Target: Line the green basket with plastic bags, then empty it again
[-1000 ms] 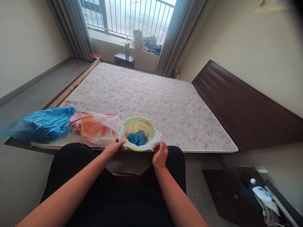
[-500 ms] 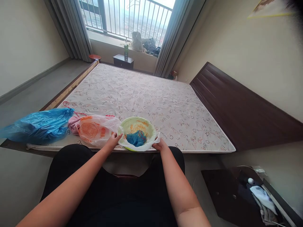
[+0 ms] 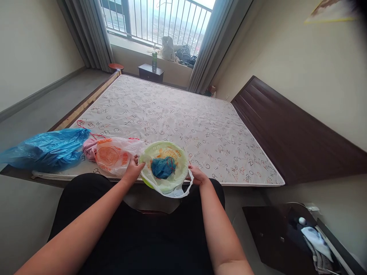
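A light green plastic basket (image 3: 147, 181) is tilted toward me at the near edge of the mattress. Lining it is a white plastic bag (image 3: 174, 191) with orange print, folded over the rim, a loop of it hanging at the right. Inside lies a crumpled blue plastic bag (image 3: 163, 168) with a red drawstring. My left hand (image 3: 133, 170) is closed on the basket's left rim, thumb over the lining. On the right side, my right hand (image 3: 198, 175) grips the rim and the bag's edge, its fingertips partly hidden.
Left of the basket, a white and orange plastic bag (image 3: 114, 157), a pink cloth (image 3: 90, 149) and a large blue plastic bag (image 3: 48, 149) lie on the mattress (image 3: 169, 110). A dark bedside table (image 3: 269, 233) with clothes stands at the lower right.
The basket has tipped toward me, so more of its inside shows. The bag's loop now hangs lower at the front right. Both hands stay at its sides.
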Tool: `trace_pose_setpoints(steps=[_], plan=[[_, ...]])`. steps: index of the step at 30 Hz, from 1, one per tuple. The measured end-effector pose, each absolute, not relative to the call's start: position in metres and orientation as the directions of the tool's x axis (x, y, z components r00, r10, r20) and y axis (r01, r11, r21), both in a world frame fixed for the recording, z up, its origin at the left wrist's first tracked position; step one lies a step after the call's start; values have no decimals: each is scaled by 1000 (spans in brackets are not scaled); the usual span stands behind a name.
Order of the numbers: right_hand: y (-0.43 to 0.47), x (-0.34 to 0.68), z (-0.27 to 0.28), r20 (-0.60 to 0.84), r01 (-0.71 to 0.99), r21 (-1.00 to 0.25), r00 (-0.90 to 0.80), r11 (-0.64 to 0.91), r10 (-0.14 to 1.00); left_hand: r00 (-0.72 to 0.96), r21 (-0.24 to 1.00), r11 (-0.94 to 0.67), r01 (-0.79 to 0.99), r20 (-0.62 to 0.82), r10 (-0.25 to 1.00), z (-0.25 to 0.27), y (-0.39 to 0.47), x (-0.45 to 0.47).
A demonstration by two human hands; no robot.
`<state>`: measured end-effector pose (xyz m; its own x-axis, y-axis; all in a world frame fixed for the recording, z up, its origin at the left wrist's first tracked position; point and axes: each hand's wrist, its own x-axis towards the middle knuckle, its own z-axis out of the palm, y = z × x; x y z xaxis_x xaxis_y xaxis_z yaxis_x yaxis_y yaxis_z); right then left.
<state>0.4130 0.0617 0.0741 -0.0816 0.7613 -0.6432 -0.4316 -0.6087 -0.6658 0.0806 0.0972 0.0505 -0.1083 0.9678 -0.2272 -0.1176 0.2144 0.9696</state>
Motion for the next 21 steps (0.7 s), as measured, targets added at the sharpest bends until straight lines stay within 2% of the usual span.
trace_pose_setpoints(steps=[2, 4, 6, 9, 12, 15, 18, 21], plan=[[60, 413, 73, -647, -357, -670, -149, -651, 748, -93, 968, 224, -112, -234, 968, 51, 97, 81], [61, 414, 71, -634, -341, -691, -136, -637, 761, -71, 967, 236, -97, -243, 967, 53, 97, 82], [65, 416, 69, -608, -396, -714, -59, -578, 792, -72, 973, 227, -33, -228, 971, 53, 96, 82], [68, 422, 71, -547, -483, -734, 3, -478, 837, -121, 975, 160, 156, -142, 982, 51, 95, 80], [65, 426, 76, -470, -492, -753, -62, -437, 880, -140, 951, 111, 288, -73, 987, 45, 96, 76], [62, 426, 77, -419, -388, -817, -109, -426, 902, -94, 956, 113, 271, -90, 992, 39, 97, 76], [65, 424, 72, -399, -325, -873, 50, -363, 915, -54, 968, 123, 218, -114, 992, 36, 97, 78], [71, 424, 66, -276, -311, -938, 393, -156, 877, -49, 965, 127, 229, -119, 992, 36, 97, 81]])
